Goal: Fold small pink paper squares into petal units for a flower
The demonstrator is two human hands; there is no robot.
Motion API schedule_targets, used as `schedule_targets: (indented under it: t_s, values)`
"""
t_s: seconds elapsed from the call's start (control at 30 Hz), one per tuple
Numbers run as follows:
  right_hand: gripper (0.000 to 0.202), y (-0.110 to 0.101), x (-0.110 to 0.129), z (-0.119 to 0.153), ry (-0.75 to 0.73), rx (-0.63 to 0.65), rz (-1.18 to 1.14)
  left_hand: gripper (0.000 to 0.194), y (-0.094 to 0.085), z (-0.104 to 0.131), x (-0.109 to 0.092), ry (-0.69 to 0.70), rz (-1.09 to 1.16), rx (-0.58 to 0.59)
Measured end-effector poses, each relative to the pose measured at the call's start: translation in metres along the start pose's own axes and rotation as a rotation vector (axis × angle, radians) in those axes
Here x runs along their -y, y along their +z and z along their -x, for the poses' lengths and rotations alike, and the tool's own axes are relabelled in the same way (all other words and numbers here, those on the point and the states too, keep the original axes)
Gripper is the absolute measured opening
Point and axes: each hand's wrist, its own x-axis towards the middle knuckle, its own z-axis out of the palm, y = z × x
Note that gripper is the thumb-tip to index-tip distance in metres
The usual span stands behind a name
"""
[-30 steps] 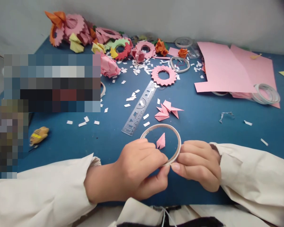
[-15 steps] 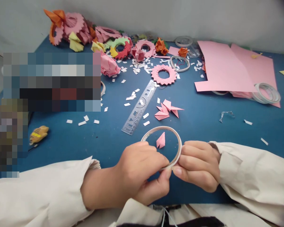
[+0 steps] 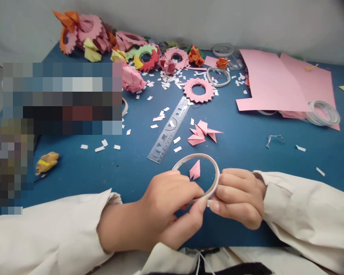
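A narrow roll of tape (image 3: 217, 172), white with a tan inner core, is held upright just above the blue table. My left hand (image 3: 172, 206) is closed on the roll's lower left, thumb and index finger pinching its bottom edge. My right hand (image 3: 237, 196) is curled against the lower right side of the roll. A bit of white tape shows at the right thumb tip, pinched against fingers I cannot fully see. Through the ring a small folded pink paper piece (image 3: 195, 170) is visible on the table. Just beyond lie more folded pink pieces (image 3: 202, 134).
A clear stencil ruler (image 3: 167, 131) lies ahead, near a pink paper ring (image 3: 198, 91) and scattered white scraps. Folded paper shapes (image 3: 88, 34) are heaped at the back. Pink sheets (image 3: 275, 84) and tape rolls (image 3: 322, 113) are at right, a yellow object (image 3: 47, 163) at left.
Both hands have shifted very slightly, the right one a little up and left. A white bit of tape now shows at the right thumb tip.
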Motion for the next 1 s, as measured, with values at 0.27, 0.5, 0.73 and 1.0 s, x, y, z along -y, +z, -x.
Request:
schedule_targets:
  t_s: [0.27, 0.5, 0.73, 1.0]
  values:
    - [0.009, 0.002, -0.001, 0.000, 0.012, -0.023, -0.018, 0.021, -0.002, -0.001, 0.001, 0.007, 0.044, 0.055]
    - [0.022, 0.001, 0.003, -0.001, -0.027, -0.040, 0.010, 0.021, -0.022, -0.007, 0.005, -0.161, 0.039, -0.107]
    - [0.001, -0.001, -0.006, 0.006, -0.025, 0.083, 0.024, 0.024, -0.026, -0.016, 0.027, 0.068, -0.474, -0.200]
    - [0.034, 0.001, -0.006, 0.014, -0.023, 0.104, 0.124, 0.021, -0.025, -0.025, 0.056, -0.009, -1.000, -0.091]
